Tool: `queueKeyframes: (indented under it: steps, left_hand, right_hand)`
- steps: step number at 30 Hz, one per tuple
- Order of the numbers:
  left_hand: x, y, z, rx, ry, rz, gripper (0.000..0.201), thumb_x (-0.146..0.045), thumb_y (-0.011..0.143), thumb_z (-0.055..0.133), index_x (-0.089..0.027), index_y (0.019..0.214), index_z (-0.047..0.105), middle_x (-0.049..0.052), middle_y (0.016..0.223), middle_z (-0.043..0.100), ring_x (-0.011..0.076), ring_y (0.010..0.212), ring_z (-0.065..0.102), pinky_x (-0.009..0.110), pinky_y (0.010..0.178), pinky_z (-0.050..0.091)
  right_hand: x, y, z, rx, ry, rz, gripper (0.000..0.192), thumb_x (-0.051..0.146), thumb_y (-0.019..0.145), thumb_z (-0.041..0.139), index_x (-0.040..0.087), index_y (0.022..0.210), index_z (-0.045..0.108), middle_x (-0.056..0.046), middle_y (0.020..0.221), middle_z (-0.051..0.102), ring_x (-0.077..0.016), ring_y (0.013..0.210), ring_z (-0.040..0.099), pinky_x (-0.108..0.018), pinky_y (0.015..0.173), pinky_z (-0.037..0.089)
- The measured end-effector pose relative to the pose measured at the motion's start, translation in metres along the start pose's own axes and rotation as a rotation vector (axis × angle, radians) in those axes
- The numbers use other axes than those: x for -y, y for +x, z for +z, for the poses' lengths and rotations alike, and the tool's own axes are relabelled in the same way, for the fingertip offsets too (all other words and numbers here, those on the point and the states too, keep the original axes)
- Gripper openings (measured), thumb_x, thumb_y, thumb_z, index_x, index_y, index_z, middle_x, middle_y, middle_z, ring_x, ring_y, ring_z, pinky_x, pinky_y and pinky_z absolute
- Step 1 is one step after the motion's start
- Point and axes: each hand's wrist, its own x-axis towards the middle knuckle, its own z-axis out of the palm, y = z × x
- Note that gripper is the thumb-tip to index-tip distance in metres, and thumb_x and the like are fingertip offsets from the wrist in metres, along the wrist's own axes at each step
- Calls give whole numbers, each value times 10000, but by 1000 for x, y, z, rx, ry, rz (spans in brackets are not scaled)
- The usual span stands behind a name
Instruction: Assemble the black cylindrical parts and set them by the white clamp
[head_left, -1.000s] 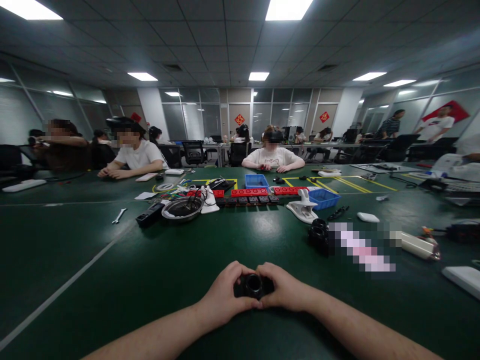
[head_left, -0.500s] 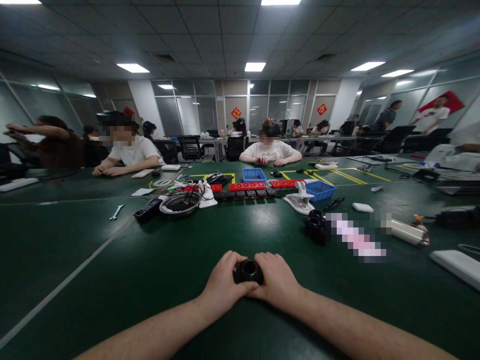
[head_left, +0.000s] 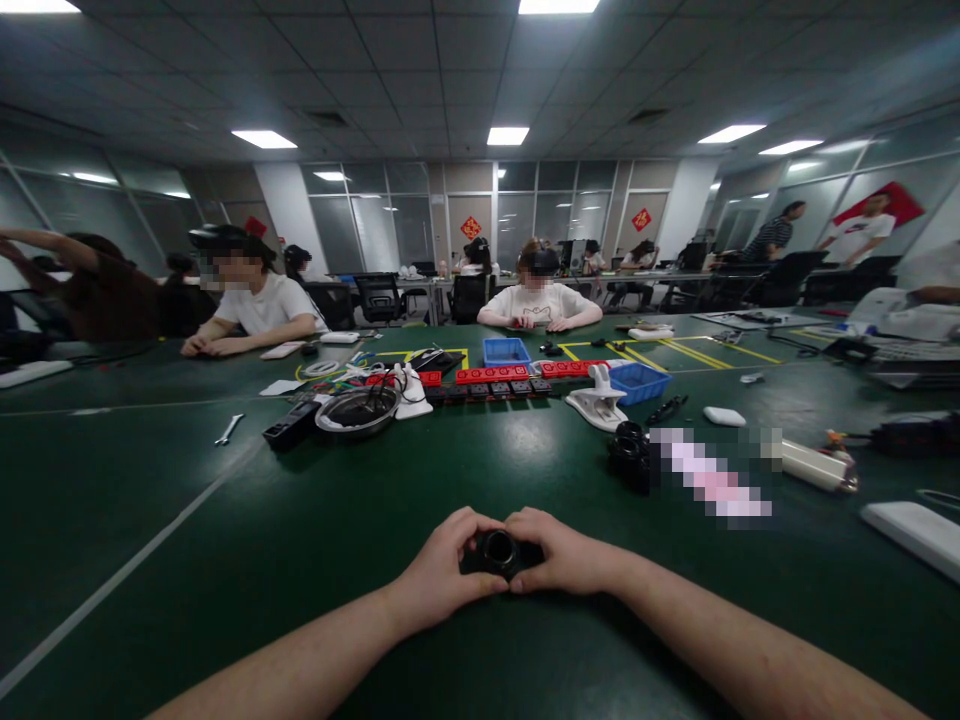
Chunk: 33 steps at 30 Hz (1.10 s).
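Observation:
A small black object with a round, ring-shaped opening on top is low over or on the green table, right in front of me; its exact kind I cannot make out. My left hand curls round its left side, thumb at the near edge. From the right, my right hand grips it too, with fingers along the far edge and thumb at the near one. The fingertips of both hands almost meet. Part of the black body is hidden by the fingers.
Black round parts lie to the right, near a white clip-like stand and a blue basket. Further left are a metal bowl with cables, a black box and a wrench. Co-workers sit across the table.
My right hand has shifted its hold to the right, and its thumb now shows at the near edge. More of the black object's right side is visible. It remains between both hands.

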Motion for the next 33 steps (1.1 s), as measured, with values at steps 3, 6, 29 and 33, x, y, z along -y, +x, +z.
queueKeyframes:
  steps: [3, 6, 29, 33]
  left_hand:
    - [0, 1, 0, -3, 14, -3, 367, -328, 650, 647, -214, 975, 520, 0, 847, 454, 138, 730, 435, 215, 617, 359]
    - [1, 1, 1, -1, 25, -12, 367, -323, 649, 647, -215, 976, 520, 0, 845, 453, 138, 729, 433, 214, 616, 359]
    - [-9, -3, 14, -186, 58, -160, 317, -284, 580, 680, -183, 837, 525, -2, 808, 485, 163, 719, 451, 249, 614, 354]
    - [-5, -2, 14, -214, 69, -146, 312, -286, 590, 670, -182, 844, 523, 6, 823, 484, 169, 740, 453, 258, 634, 361]
  right_hand:
    - [-1, 0, 1, -2, 6, -15, 382, 346, 655, 640, 201, 997, 552, -11, 896, 544, -176, 857, 454, -296, 775, 335]
    - [-2, 1, 1, 1, 9, -19, 388, 355, 658, 635, 206, 1005, 550, -10, 896, 545, -176, 859, 457, -296, 777, 333]
    - [7, 5, 26, -208, -287, 306, 410, 478, 535, 654, 169, 728, 467, -1, 701, 505, -138, 625, 439, -234, 530, 282]
    - [16, 6, 31, -255, -390, 345, 441, 559, 570, 587, 164, 738, 481, -32, 725, 534, -183, 670, 474, -291, 598, 319]
